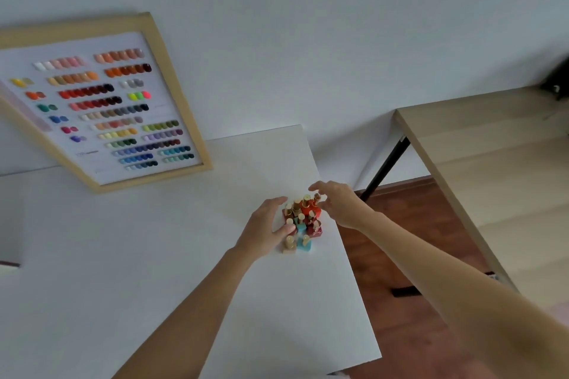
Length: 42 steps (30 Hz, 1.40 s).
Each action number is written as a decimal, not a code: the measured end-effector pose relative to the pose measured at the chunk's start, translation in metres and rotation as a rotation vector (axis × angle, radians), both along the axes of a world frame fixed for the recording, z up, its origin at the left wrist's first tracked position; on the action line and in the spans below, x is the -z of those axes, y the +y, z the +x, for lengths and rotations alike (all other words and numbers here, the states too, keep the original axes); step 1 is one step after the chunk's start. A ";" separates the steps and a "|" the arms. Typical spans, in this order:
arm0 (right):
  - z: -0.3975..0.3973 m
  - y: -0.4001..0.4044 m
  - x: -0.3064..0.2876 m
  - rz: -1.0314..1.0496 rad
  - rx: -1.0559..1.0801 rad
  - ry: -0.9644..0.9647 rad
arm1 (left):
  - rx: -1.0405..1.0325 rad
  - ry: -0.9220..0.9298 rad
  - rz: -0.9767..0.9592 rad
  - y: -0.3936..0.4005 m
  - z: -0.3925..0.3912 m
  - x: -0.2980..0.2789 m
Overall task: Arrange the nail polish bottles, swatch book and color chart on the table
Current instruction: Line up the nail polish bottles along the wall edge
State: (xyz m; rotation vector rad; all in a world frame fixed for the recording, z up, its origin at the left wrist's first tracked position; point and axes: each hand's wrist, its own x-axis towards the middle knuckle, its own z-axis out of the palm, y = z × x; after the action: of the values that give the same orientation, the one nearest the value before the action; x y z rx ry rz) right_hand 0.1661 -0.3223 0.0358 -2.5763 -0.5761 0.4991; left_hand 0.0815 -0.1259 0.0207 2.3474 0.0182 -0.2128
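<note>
A framed color chart (101,101) is leaning against the wall at the back left of the white table (123,255). Near the table's right edge, 2 hands are flanking a tight cluster of nail polish bottles (301,221): the left hand (264,231) is lying spread against its left side, while the right hand (338,203) is hovering with fingers apart over the far bottles' caps.

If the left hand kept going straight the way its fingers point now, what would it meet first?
Probably the cluster of nail polish bottles. The left hand lies open on the cluster's left side, thumb already at a bottle near the blue ones, fingers aimed up and right toward the gold caps at the far end. Depth is hard to judge; the fingertips might pass just beside them.
</note>
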 end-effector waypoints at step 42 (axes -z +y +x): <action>0.103 0.062 0.002 0.166 0.193 -0.111 | -0.165 -0.189 0.285 0.036 0.132 -0.020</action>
State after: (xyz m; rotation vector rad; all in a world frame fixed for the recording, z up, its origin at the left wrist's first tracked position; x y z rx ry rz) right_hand 0.2695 -0.2608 0.0335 -2.4782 -0.3829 0.2342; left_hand 0.2140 -0.0904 0.0402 2.6241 0.1588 0.1006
